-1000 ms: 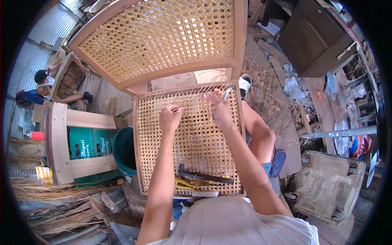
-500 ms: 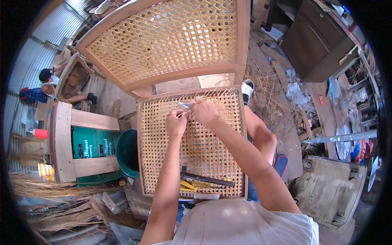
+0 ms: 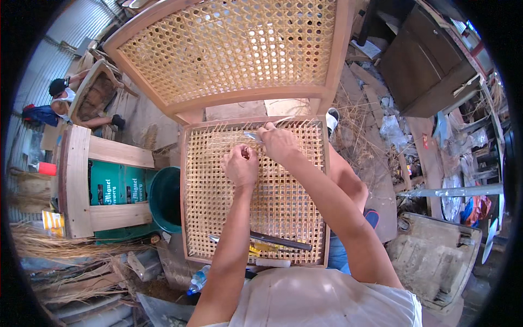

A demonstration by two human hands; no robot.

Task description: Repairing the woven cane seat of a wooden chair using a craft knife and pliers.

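Beyond both hands rises a cane backrest (image 3: 239, 52) in a brown wooden frame, closing off the space ahead of them. Out to the left of the left hand (image 3: 241, 165) stand a green bucket (image 3: 156, 199) and then a pale wooden frame (image 3: 121, 154) with green crates (image 3: 121, 177) showing through it. Farther that way, well apart from the hand, are a person (image 3: 64, 101) and an old curved chair frame (image 3: 93, 98). Well right of the right hand (image 3: 279, 143) stands a dark cabinet (image 3: 427, 62), with a soiled pale panel (image 3: 430, 256) lower down. Between the hands and the body, a dark-handled tool (image 3: 280, 240) and a yellow object (image 3: 265, 248) lie near a white cylinder (image 3: 273, 262).

Directly under both hands lies the woven seat (image 3: 286, 196), its far edge just past the right hand, where loose cane strands (image 3: 286, 118) stick out. The left hand, nearer the body, has its fingers curled in narrowly; the right hand is closed around a metal tool (image 3: 251, 135) pointing left, just beyond the left fingertips.

The right hand covers most of that tool, so its kind is unclear. Whether the left fingers pinch a strand cannot be told. The left forearm hides the dark-handled tool's left end, and the backrest's top runs out of view.
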